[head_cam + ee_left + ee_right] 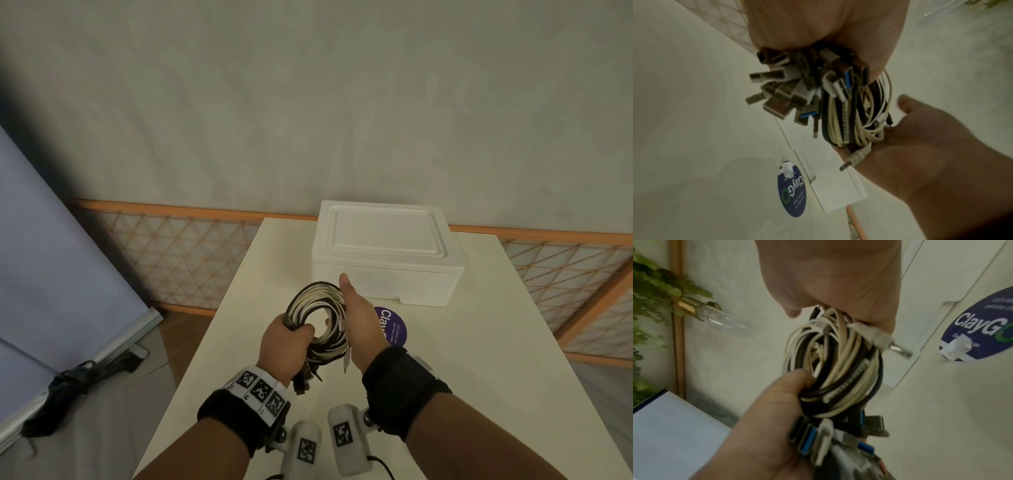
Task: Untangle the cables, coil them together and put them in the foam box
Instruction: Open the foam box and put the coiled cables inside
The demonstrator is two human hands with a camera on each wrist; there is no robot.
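A coil of black and white cables is held up above the white table. My left hand grips its lower left part, thumb over the strands, and a bunch of USB plugs hangs below the fist. My right hand lies with its palm against the coil's right side, thumb straight up. Its fingers are hidden behind the coil. The white foam box stands just beyond the hands with its lid on.
A round purple sticker lies on the table in front of the box. An orange lattice fence runs behind the table, with a blue panel to the left. A plant shows in the right wrist view.
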